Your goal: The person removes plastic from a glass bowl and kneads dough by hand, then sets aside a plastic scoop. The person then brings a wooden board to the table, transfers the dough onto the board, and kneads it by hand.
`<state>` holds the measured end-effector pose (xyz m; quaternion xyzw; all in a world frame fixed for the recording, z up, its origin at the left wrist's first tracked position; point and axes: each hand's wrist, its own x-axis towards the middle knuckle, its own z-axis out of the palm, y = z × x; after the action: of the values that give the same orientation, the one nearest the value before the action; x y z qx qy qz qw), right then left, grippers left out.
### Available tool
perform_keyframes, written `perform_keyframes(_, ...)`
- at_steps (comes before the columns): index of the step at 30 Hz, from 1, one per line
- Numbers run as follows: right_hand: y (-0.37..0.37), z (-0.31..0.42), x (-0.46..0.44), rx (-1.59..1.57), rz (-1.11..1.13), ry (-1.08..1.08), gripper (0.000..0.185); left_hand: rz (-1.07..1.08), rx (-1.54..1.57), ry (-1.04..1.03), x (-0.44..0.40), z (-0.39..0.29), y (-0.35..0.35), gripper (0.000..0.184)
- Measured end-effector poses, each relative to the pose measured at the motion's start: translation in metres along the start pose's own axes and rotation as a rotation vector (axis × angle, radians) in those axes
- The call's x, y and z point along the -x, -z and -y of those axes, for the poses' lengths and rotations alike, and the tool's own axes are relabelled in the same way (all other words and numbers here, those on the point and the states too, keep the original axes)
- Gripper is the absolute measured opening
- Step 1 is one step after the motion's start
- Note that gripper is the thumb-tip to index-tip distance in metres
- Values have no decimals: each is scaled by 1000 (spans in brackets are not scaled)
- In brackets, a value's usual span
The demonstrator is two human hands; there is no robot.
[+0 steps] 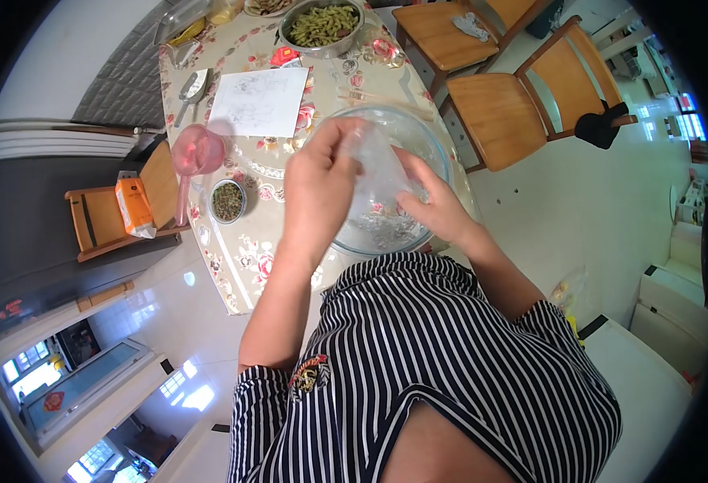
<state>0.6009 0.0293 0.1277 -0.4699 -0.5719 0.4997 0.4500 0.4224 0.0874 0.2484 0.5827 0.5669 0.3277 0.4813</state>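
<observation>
A translucent plastic bag point(376, 171) is held between my two hands above a large clear glass bowl point(442, 153). My left hand point(319, 181) has its fingers curled in and pinches the upper left part of the bag. On the other side, my right hand point(437, 200) grips the bag's right edge between thumb and fingers. Some white powdery or flaky stuff point(390, 232) shows low in the bowl, whose middle is partly hidden by the bag and hands. Whether anything is inside the bag, I cannot tell.
On the flowered tablecloth point(249, 241) are a small bowl of dried herbs point(228, 201), a pink ladle-like dipper point(198, 150), a sheet of paper point(259, 102), a scoop point(194, 86) and a steel bowl of green pods point(322, 28). Wooden chairs point(499, 121) stand to the right.
</observation>
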Motion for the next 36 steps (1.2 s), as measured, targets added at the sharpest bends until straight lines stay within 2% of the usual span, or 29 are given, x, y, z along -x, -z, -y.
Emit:
perform_keyframes(4,-8,17,-20,-21,58,16,60,14,150,-82,-7,-11,19,20)
perform_keyframes(6,-15,36,-29,-308,-95,92,60,140,437,-11,-7,-8,26,20)
perform_keyframes(8,-22,37,-34,-300,-42,101,53,204,519,-2,-5,10,27,26)
perform_keyframes(10,-20,34,-38,-287,20,110,47,301,770,132,2,23,22,32)
perform_keyframes(11,-17,29,-40,-213,1,-15,40,294,685,112,5,27,21,46)
perform_keyframes(12,-16,24,-43,-137,-17,-140,33,285,688,109,9,27,23,46)
perform_keyframes(13,-15,17,-46,-137,-7,-141,33,144,536,-9,14,26,25,55)
perform_keyframes(14,-15,10,-49,-189,-122,-77,30,4,382,-121,19,27,28,64)
perform_keyframes(15,-16,9,-50,-241,-239,-14,28,-26,255,-99,24,32,36,77)
perform_keyframes(16,-20,10,-49,-241,-232,-21,28,-31,256,-91,31,36,38,77)
perform_keyframes(18,-31,19,-50,406,-196,412,44,40,139,-121,43,39,39,77)
perform_keyframes(19,-40,25,-48,407,-191,409,44,-47,158,-182,45,57,31,57)
perform_keyframes(20,-52,32,-46,402,-37,450,53,-47,161,-179,44,72,34,57)
perform_keyframes(21,-59,34,-46,396,115,485,63,-160,13,-282,39,86,43,45)
perform_keyframes(22,-61,33,-46,403,109,479,63,-267,-134,-387,32,92,53,35)
perform_keyframes(24,-61,25,-44,365,-55,309,64,-471,-200,-446,11,102,70,26)
perform_keyframes(26,-45,3,-48,319,-239,114,54,-480,-215,-310,-22,135,94,28)
perform_keyframes(28,-21,-34,-43,364,-299,0,48,-378,-291,-313,-64,184,119,46)
perform_keyframes(29,-11,-50,-40,378,-268,-128,40,-366,-271,-306,-79,213,129,46)
perform_keyframes(30,-4,-64,-40,388,-237,-253,35,-305,-283,-182,-93,242,136,55)
perform_keyframes(31,1,-74,-41,405,-242,-263,35,-244,-295,-62,-99,248,135,66)
perform_keyframes(32,4,-84,-41,474,-238,-259,34,-232,-281,-57,-101,256,131,66)
perform_keyframes(34,7,-108,-47,540,-235,-265,33,-437,-470,-132,-93,234,126,76)
perform_keyframes(35,8,-121,-55,559,-252,-218,32,-491,-485,-160,-82,210,115,68)
perform_keyframes(36,9,-129,-62,578,-269,-170,31,-481,-480,-158,-71,191,104,68)
